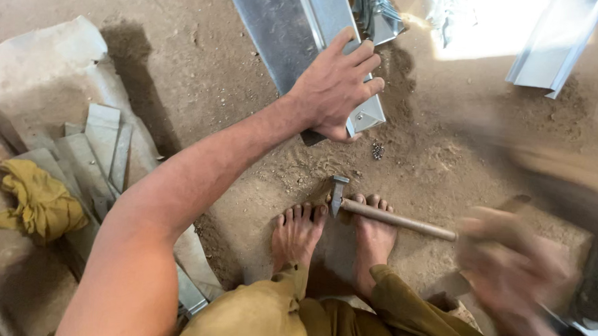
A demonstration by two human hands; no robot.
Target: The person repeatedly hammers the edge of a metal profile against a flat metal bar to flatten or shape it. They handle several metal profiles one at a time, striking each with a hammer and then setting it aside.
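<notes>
galvanised channel (298, 33) is lying on the dirt floor (202, 70), running from the top edge of frame down toward the person's feet; its near end is sitting just ahead of the toes, with sand piled around it; left hand (336, 85) is pressing flat on that near end, palm down, fingers spread and slightly curled over the flange, gripping nothing; left arm is reaching across the middle of the frame from lower left; small cluster of screws (378, 150) is lying in the sand just below the channel end, close to the left hand but apart from it; hammer (378, 212) is lying across the toes of the right foot (375, 235), metal head pointing down between the two feet, wooden handle running off to the right; left foot (298, 230) is sitting bare in the sand just beside the hammer head; right hand (516, 265) is at lower right near the end of the hammer handle, heavily motion-blurred; cannot tell whether it is spread, closed or holding the handle; stack of short metal offcuts (94, 156) is lying to the left on a pale sheet, well apart from the hands; crumpled yellow cloth (38, 204) is sitting beside the offcuts; second metal section (553, 51) is lying at top right in strong glare; crumpled bright metal scrap (380, 13) is sitting just right of the channel at the top
</notes>
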